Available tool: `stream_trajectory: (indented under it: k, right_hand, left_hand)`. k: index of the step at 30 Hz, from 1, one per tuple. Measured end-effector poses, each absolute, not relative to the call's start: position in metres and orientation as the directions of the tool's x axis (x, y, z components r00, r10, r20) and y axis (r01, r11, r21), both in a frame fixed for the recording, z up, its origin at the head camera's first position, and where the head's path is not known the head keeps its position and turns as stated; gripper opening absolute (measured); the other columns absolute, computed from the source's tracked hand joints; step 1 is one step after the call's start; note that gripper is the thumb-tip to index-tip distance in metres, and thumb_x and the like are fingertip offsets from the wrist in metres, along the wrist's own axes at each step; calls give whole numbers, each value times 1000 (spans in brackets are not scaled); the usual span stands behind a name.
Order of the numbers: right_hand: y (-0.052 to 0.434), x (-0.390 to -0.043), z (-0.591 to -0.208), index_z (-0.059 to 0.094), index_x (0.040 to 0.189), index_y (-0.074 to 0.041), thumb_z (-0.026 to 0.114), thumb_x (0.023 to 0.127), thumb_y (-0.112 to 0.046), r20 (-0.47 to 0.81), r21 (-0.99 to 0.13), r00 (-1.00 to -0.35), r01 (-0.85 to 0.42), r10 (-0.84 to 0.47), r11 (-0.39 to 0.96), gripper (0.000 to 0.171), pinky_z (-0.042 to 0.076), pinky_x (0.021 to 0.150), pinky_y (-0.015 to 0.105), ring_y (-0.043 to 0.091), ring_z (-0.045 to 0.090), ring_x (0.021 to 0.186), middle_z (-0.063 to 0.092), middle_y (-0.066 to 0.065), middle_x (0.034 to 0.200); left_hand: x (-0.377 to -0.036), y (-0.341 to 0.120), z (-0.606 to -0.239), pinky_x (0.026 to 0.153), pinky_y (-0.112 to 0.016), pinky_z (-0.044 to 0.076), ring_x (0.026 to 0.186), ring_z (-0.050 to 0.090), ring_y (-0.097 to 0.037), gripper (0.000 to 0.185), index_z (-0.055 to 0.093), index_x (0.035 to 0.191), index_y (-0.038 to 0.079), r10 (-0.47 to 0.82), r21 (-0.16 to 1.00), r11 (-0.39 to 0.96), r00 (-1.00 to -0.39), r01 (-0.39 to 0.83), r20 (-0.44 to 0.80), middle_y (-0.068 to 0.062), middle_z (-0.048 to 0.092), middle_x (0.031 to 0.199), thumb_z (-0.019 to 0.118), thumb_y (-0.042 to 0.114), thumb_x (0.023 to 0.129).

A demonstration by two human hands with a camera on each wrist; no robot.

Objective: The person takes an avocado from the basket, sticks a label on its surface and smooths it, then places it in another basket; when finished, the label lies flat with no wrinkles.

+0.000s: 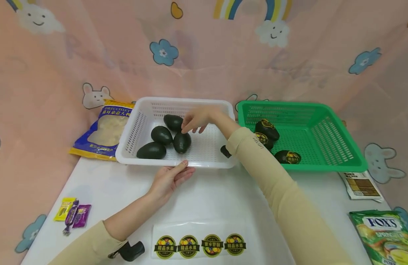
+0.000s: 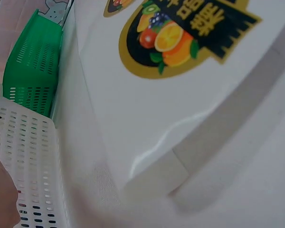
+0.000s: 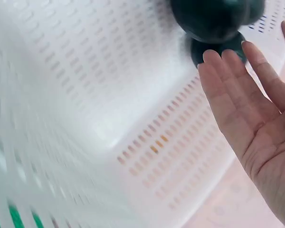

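Note:
A white perforated basket (image 1: 137,129) (image 2: 31,156) (image 3: 85,95) holds several dark green avocados (image 1: 162,135) (image 3: 213,19). My right hand (image 1: 197,119) (image 3: 249,109) hovers inside it with straight fingers, fingertips next to the avocados, holding nothing. My left hand (image 1: 169,178) lies flat on the table, fingers touching the basket's near rim. A green basket (image 1: 336,147) (image 2: 31,66) on the right holds three avocados with round labels (image 1: 266,129). A clear strip of fruit stickers (image 1: 198,244) (image 2: 180,33) lies at the table's near edge.
A yellow and blue snack bag (image 1: 104,129) lies left of the white basket. Small candy wrappers (image 1: 73,213) sit at the front left. A paper packet (image 1: 361,186) and a green Fox's bag (image 1: 384,233) lie at the right. A pink cartoon curtain surrounds the table.

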State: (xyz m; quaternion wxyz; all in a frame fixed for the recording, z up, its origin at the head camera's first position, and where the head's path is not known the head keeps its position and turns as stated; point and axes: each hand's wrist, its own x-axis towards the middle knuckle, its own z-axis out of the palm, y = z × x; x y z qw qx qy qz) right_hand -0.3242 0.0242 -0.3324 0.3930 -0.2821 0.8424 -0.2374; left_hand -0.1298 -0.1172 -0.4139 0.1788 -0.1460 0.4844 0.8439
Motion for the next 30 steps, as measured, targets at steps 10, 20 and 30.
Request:
stream_trajectory:
  k: [10, 20, 30]
  right_hand:
    - [10, -314, -368, 53, 136, -14, 75, 87, -25, -487, -627, -491, -379, -722, 681, 56, 52, 90, 35, 22, 48, 123, 43, 5, 144]
    - [11, -314, -378, 41, 139, -23, 79, 81, -15, -632, -630, -350, -287, -691, 722, 70, 51, 90, 34, 21, 43, 127, 28, 6, 150]
    - [20, -309, -352, 47, 140, -24, 78, 81, -21, -494, -656, -365, -439, -789, 614, 67, 43, 100, 38, 21, 40, 128, 36, 4, 145]
  left_hand:
    - [-128, -116, -415, 86, -27, 53, 87, 72, -14, 39, 45, 124, -16, 177, 774, -440, -889, -455, -422, -7, 73, 88, 58, 11, 99]
    - [-128, -118, -416, 86, -28, 53, 88, 71, -14, 39, 46, 124, -17, 175, 780, -435, -892, -451, -418, -8, 73, 89, 58, 10, 99]
    - [-131, -119, -418, 87, -29, 53, 88, 71, -15, 32, 53, 118, -12, 173, 788, -432, -898, -437, -404, -8, 73, 91, 60, 11, 98]
